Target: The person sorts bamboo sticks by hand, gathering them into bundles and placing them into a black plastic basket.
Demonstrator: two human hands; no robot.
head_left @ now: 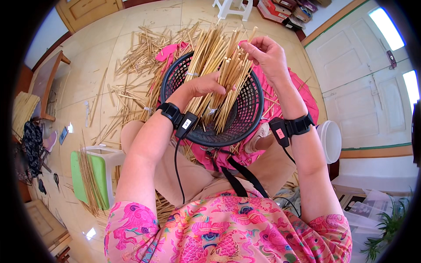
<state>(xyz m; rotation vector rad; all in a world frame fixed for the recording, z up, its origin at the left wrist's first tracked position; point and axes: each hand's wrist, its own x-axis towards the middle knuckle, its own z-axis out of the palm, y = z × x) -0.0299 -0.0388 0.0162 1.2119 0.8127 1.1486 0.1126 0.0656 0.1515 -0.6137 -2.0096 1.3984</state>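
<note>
A dark plastic mesh basket (257, 113) stands in front of me, with tied bundles of dry straw-like stalks (205, 51) leaning upright in it. My left hand (209, 85) is wrapped round a loose bunch of stalks (226, 78) above the basket. Near the top of this bunch, my right hand (269, 56) has its thumb and fingers pinched together at a pale stalk end (254, 31). How many stalks lie in that pinch cannot be made out. A white tie (212, 111) shows low on a bundle beneath my left hand.
Loose stalks (140, 55) litter the tiled floor beyond and left of the basket. Pink cloth (302, 98) lies under it. A green and white stool (94, 175) with thin stalks against it stands left; a white bucket (330, 142) is at right. A white stool (232, 8) stands farther off.
</note>
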